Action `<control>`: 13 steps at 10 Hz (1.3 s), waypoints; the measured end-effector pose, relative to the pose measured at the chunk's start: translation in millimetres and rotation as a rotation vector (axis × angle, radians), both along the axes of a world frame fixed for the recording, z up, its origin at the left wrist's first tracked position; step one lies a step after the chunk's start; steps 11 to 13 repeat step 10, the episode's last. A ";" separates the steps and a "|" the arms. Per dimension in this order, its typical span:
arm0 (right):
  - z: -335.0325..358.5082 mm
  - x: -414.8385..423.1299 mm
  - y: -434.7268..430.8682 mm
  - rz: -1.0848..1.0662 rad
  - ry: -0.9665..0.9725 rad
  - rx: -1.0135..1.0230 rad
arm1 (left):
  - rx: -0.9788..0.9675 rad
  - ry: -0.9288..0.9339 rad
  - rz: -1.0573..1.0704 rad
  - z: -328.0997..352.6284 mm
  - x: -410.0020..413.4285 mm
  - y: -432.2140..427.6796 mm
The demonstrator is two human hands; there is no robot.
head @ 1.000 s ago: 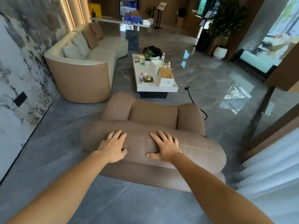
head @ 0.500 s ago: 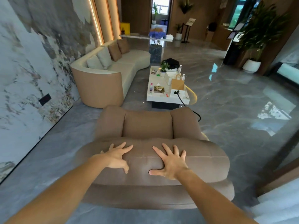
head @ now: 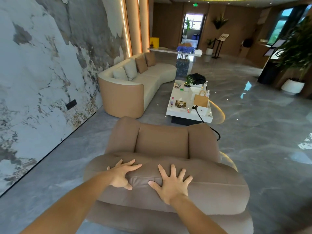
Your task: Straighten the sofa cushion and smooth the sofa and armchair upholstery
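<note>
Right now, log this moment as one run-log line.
left hand: flat on armchair backrest | right hand: spread flat there | step: smoothing upholstery

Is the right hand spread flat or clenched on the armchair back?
Spread flat: the right hand lies palm-down, fingers splayed, on the armchair backrest.

My two grips press the padded back of the armchair [head: 211,188], the left grip [head: 120,174] and right grip [head: 170,184] apart with bare leather between them. The seat ahead lies open between its two arms. Bare floor [head: 67,166] runs along my left to the wall. Beyond, the worktop [head: 179,112] stands crowded, a black cable [head: 209,127] trailing off it beside the chair's right arm.
</note>
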State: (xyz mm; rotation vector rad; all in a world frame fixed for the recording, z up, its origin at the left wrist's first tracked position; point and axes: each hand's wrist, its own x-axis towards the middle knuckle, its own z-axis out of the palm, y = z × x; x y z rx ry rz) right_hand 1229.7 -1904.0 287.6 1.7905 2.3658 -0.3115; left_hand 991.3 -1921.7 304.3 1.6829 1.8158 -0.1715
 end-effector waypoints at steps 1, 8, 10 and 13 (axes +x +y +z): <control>0.5 -16.5 2.3 -0.007 0.008 -0.022 | 0.005 0.007 0.013 1.5 -13.9 -0.1; 23.6 -101.1 -6.3 0.090 -0.060 -0.123 | 0.210 -0.042 0.123 7.0 -124.2 -30.4; 102.4 -165.0 8.1 0.170 -0.085 -0.475 | -0.169 0.124 0.117 52.9 -164.1 -38.9; 102.4 -165.0 8.1 0.170 -0.085 -0.475 | -0.169 0.124 0.117 52.9 -164.1 -38.9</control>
